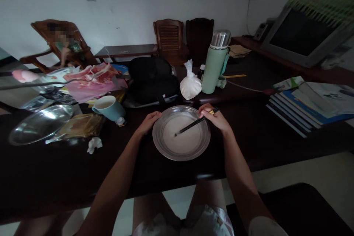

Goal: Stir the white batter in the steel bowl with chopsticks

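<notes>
A round metal basin (181,155) sits on the dark table in front of me, with an off-white layer (179,143) across its bottom; whether that is liquid or powder I cannot tell. My left hand (150,122) grips the basin's left rim. At the right rim, my right hand (214,117) is closed around black chopsticks (190,127) with gold bands near the top. They slant down to the left, their tips at the off-white layer. Behind the basin stands a knotted clear plastic bag (190,86) filled with white powder.
A green thermos (214,68) stands behind on the right. Stacked books (306,107) lie far right. On the left are a blue mug (109,107), an empty metal dish (41,123) and crumpled tissue (94,145). A black bag (152,81) lies behind. A person (65,44) sits in a far chair.
</notes>
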`<state>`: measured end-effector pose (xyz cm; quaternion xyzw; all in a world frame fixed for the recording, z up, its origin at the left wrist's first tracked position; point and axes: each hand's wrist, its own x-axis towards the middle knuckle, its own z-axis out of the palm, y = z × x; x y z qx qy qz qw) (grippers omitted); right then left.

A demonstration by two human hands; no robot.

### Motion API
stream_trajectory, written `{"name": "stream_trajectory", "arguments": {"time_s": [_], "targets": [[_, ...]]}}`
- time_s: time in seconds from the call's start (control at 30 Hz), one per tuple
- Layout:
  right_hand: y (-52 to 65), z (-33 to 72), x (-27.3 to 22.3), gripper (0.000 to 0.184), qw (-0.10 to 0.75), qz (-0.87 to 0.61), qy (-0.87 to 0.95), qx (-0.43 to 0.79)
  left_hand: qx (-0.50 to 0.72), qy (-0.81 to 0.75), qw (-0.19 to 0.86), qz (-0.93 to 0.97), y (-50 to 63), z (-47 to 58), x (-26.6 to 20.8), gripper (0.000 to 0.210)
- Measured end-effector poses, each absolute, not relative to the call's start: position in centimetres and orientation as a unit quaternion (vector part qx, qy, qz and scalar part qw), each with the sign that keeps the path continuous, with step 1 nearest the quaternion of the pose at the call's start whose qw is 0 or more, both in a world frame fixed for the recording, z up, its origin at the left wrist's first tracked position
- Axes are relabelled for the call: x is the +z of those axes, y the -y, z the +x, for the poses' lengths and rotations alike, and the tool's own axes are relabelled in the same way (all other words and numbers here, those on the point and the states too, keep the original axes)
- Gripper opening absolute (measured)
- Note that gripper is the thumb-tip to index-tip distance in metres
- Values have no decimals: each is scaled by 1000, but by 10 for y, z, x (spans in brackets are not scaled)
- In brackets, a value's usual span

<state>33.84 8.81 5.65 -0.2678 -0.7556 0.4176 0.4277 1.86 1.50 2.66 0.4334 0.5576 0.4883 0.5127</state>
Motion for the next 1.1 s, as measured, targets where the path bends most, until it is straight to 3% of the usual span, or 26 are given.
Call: {"name": "stream_trajectory", "arguments": {"time_s": [0.17, 0.27, 0.4, 0.6, 0.83, 1.1], "targets": [[-95, 355, 57, 49, 511, -324, 699, 381, 498, -551, 510, 434, -16, 20, 23, 51], [-89, 347, 59, 55, 481, -283, 718, 416, 505, -554, 499, 434, -16, 21, 22, 50], [-83, 331, 60, 50, 426, -258, 758, 422, 499, -562, 489, 442, -16, 21, 22, 48], [-93, 352, 59, 53, 524, -324, 690, 380, 506, -559, 493, 433, -17, 23, 24, 50], [-86, 332, 57, 52, 427, -261, 754, 425, 513, -567, 481, 430, -16, 24, 25, 46], [-96, 355, 60, 52, 529, -342, 692, 352, 510, -569, 482, 428, -18, 25, 25, 44]]}}
